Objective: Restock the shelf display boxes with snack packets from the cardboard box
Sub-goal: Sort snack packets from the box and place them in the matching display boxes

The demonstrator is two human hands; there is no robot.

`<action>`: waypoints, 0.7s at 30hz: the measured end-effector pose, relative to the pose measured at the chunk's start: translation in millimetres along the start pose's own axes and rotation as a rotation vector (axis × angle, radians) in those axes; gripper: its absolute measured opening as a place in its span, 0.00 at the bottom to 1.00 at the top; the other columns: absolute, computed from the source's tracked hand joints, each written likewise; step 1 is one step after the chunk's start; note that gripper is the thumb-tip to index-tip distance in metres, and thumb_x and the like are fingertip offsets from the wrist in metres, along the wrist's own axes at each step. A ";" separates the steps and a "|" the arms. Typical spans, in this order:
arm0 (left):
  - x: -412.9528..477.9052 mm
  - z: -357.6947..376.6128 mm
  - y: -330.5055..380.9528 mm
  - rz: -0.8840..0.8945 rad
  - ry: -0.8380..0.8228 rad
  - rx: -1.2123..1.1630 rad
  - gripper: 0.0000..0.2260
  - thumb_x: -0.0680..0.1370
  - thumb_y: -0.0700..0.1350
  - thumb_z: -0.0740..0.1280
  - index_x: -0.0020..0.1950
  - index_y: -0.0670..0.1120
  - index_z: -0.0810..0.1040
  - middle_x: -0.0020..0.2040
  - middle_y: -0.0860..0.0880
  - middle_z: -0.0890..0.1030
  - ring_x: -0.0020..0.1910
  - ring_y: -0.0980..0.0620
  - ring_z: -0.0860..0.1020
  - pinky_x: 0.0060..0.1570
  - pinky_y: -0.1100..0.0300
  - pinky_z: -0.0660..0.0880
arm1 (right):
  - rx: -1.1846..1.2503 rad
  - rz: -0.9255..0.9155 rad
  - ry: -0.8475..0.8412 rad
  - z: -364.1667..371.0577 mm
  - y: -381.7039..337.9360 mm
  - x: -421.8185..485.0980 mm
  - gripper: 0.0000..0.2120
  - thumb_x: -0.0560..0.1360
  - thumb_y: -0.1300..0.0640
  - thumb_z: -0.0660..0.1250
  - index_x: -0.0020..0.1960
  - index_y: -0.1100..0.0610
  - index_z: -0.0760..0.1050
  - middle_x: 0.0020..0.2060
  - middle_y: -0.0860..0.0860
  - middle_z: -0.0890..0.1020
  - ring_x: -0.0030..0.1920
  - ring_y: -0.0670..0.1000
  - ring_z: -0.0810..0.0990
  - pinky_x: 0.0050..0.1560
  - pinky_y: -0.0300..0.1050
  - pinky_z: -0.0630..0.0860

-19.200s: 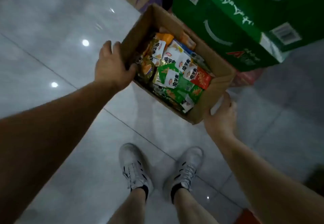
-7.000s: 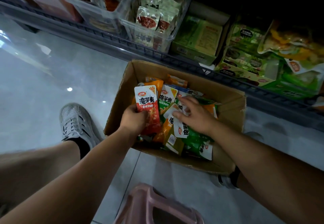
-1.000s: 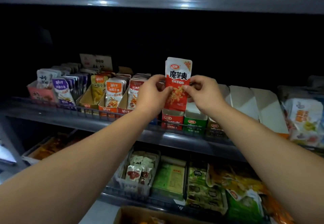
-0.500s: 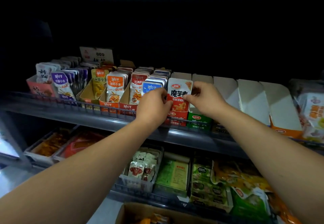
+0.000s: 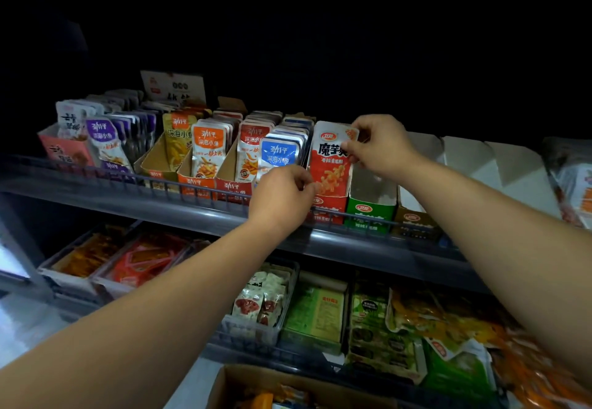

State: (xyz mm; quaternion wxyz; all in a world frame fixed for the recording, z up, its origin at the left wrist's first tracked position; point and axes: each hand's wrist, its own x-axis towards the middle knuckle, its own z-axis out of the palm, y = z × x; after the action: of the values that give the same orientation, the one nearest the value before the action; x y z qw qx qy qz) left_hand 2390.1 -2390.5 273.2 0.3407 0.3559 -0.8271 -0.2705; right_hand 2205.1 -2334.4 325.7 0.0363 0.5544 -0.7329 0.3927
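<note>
1. Head view: the red snack packet [image 5: 331, 165] stands upright in the red display box [image 5: 326, 211] on the upper shelf [image 5: 352, 245]. Its lower end is inside, and most of it rises above the box front.
2. The right hand [image 5: 379, 145] has its grip clamped on the packet's top right corner. The left hand [image 5: 282, 198] has its grip clamped on the lower left edge.
3. To seat it well, the person should probably press it straight down, keeping the printed face forward and square with the box front. It should also stay clear of the blue packets [image 5: 278, 155] just beside it on the left.
4. The green display box [image 5: 370, 213] next on the right looks empty at the front, so a rightward tilt could tip the packet over the shared wall.
5. The cardboard box [image 5: 243, 383] sits below at the frame's lower edge with packets in it, so the restocking seems far from finished.
</note>
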 end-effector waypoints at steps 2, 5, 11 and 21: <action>1.5 0.7 -0.4 -0.032 -0.015 -0.040 0.03 0.81 0.48 0.70 0.51 0.51 0.83 0.41 0.55 0.82 0.42 0.54 0.80 0.42 0.58 0.78 | -0.042 0.009 0.020 3.1 4.0 8.0 0.07 0.79 0.55 0.70 0.55 0.56 0.78 0.53 0.54 0.83 0.54 0.54 0.82 0.51 0.48 0.81; 4.1 1.2 -2.0 -0.041 -0.020 -0.059 0.06 0.81 0.46 0.68 0.55 0.49 0.83 0.40 0.55 0.81 0.40 0.55 0.80 0.39 0.59 0.78 | -0.127 0.050 0.022 8.4 9.9 21.8 0.16 0.79 0.55 0.70 0.65 0.58 0.76 0.61 0.57 0.81 0.61 0.55 0.80 0.53 0.44 0.76; 7.3 -0.1 -2.1 -0.042 -0.043 -0.108 0.12 0.81 0.46 0.69 0.64 0.51 0.79 0.40 0.50 0.81 0.41 0.51 0.81 0.45 0.53 0.82 | -0.292 0.036 0.018 9.8 13.4 42.9 0.16 0.79 0.53 0.69 0.65 0.56 0.75 0.60 0.56 0.81 0.58 0.56 0.80 0.56 0.51 0.79; 9.3 -0.3 -5.4 -0.043 -0.039 -0.162 0.15 0.79 0.46 0.72 0.65 0.52 0.77 0.42 0.50 0.80 0.42 0.50 0.81 0.46 0.52 0.82 | -0.391 0.121 0.089 16.7 14.0 73.2 0.10 0.76 0.50 0.72 0.56 0.49 0.80 0.58 0.53 0.82 0.58 0.56 0.80 0.55 0.50 0.79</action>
State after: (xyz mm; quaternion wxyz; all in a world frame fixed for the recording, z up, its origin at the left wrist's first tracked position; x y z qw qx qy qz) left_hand 2387.7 -2401.0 273.2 0.3464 0.3395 -0.8011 -0.3508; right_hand 2171.7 -2401.1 342.4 0.1519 0.4739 -0.8247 0.2688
